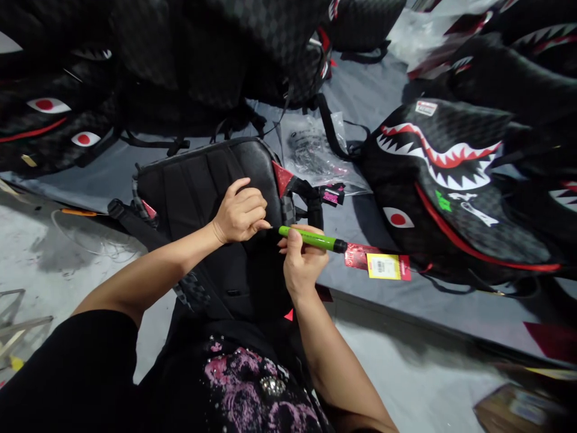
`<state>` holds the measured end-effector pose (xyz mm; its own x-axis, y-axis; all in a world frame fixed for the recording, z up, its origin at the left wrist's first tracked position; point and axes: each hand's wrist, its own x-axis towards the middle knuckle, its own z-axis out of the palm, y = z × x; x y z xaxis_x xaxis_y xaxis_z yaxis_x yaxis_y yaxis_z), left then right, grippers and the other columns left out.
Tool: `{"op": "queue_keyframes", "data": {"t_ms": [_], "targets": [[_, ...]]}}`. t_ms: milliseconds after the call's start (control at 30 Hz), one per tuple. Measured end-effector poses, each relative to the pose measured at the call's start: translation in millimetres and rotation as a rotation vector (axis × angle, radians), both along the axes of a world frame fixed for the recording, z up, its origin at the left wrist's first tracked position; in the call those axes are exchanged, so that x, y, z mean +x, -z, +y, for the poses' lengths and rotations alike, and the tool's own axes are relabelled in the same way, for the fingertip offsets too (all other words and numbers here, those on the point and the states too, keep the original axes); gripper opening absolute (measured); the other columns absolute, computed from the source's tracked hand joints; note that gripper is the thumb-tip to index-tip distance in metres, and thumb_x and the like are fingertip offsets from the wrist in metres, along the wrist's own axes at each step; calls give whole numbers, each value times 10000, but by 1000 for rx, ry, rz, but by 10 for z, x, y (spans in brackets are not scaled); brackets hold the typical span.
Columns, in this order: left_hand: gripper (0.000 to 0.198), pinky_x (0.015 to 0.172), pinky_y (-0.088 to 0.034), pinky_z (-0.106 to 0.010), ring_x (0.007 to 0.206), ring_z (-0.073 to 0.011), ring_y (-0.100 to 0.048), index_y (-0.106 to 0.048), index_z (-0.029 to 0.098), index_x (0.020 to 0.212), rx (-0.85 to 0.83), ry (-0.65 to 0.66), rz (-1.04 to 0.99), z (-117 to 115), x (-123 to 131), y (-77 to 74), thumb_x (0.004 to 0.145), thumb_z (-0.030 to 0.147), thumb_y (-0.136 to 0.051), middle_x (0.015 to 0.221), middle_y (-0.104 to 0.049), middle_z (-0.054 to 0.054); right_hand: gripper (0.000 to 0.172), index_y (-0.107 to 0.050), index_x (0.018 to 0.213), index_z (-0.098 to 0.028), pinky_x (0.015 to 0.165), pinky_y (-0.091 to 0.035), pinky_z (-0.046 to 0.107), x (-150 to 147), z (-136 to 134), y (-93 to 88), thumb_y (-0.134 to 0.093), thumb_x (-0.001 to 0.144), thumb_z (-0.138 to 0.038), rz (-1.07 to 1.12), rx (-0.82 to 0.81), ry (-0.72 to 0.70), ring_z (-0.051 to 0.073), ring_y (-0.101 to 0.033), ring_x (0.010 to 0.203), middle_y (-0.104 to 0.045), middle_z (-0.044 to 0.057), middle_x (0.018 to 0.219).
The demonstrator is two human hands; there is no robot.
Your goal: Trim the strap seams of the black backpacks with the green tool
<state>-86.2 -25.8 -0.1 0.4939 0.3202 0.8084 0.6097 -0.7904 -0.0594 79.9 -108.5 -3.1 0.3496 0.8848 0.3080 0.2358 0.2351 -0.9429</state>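
A black backpack point(189, 186) lies with its padded back panel up, partly across the table edge and against my body. Over that panel my left hand point(242, 211) is curled closed, thumb and finger together beside the marker's dark tip; whatever they pinch is hidden. My right hand point(303, 258) grips a green marker pen point(311, 238) with black ends, its tip pointing left toward my left fingers. Red triangular patches point(282, 178) show at the backpack's edges, and a dark strap runs down its left side.
A backpack with a shark mouth point(442, 153) lies to the right, beside a red and yellow hang tag point(383, 266). Clear plastic bags point(315, 150) rest behind my backpack. More dark backpacks point(58, 114) crowd the back of the grey-covered table point(433, 307). A cardboard box point(518, 412) sits below right.
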Motion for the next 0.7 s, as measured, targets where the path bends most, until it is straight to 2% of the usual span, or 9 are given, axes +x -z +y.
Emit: {"op": "queue_keyframes", "data": {"t_ms": [133,367,500,700], "targets": [[587,1106,-325,-423,881,-160,-642,-591,215,690,-10,26,-37,4,-1,9,1043,510,-226,766,-687,3,309,-602,954,-180,476,-524,252,-8,-10,12,-588,935,-489,-50,-1,33,119,-605,488,-641,-25,649],[582,1098,-337,-419,889,-162,-657,-575,208,699,-9,27,-47,16,-5,44,1043,517,-223,778,-693,-4,267,-621,966,-183,581,-575,302,-6,-2,19,-610,932,-448,-191,46,32,131,-646,548,-692,28,808],[614,1114,-325,-441,918,-176,-657,-595,213,712,-75,16,-27,19,-17,77,1035,550,-196,773,-689,-10,280,-633,947,-181,624,-578,324,9,18,-8,-598,938,-459,-267,48,43,146,-661,565,-704,48,819],[559,1094,-356,-420,896,-158,-641,-577,198,702,22,52,-93,24,-13,67,1047,498,-255,785,-681,-7,346,-646,946,-178,609,-566,312,-1,13,-25,-567,940,-514,-293,-6,64,163,-677,589,-712,50,787]]}}
